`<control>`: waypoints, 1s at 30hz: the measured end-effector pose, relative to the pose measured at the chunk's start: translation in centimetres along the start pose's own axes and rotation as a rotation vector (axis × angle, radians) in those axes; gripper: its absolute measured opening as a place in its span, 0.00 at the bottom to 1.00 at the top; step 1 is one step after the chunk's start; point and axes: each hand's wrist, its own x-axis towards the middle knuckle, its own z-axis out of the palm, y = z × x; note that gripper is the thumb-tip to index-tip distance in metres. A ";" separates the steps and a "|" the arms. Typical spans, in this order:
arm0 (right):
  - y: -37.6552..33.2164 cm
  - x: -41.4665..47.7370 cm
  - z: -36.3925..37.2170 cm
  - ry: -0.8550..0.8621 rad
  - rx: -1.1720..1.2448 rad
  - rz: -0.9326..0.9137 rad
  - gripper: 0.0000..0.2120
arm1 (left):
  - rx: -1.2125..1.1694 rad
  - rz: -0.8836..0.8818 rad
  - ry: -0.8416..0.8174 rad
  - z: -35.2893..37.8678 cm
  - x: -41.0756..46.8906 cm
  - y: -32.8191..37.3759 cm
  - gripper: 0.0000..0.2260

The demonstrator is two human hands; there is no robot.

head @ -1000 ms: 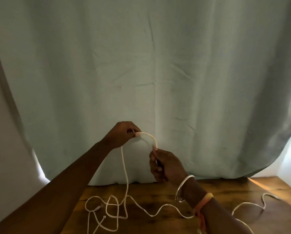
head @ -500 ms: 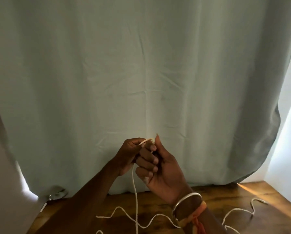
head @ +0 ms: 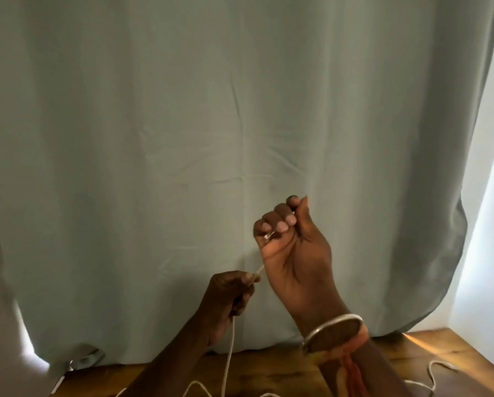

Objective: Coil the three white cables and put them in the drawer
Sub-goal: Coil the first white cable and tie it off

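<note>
The thin white cable [head: 230, 348] is up off the table, held between both hands in front of the curtain. Its small metal plug end [head: 269, 235] pokes out of the right hand [head: 293, 253]. That hand is raised with the palm toward the person, its fingers curled tight into a fist round the cable's end and the thumb upright beside them. From under the fist a short, taut piece of cable slants down to the left hand [head: 228, 296], which is lower and just beside the right one. There the thumb and forefinger pinch the cable, and the other fingers are folded round it. Below the left hand the cable hangs straight down to the brown wooden table [head: 429, 348], where it runs into loose loops at the bottom edge of the view.

Farther right on the table lies a wavy stretch of white cable [head: 432, 373]; whether it belongs to the same one I can't tell. On the right wrist sit a silver metal bangle [head: 331, 330] and, just below it, an orange thread band [head: 351, 359]. Behind it all hangs a creased pale grey-green cloth curtain [head: 240, 110], its hem reaching the table's back edge, with bright daylight at its right side.
</note>
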 end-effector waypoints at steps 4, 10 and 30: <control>-1.3 3.1 -3.2 0.189 -0.304 -0.226 0.12 | 0.259 0.030 -0.088 -0.3 1.2 1.5 0.09; -2.5 4.7 -8.6 0.329 -1.194 -0.369 0.16 | 0.614 0.025 -0.213 -0.5 3.1 3.8 0.03; -1.3 -0.6 -8.9 -0.133 -1.040 0.904 0.23 | 1.110 0.230 -0.588 -3.0 5.3 11.8 0.06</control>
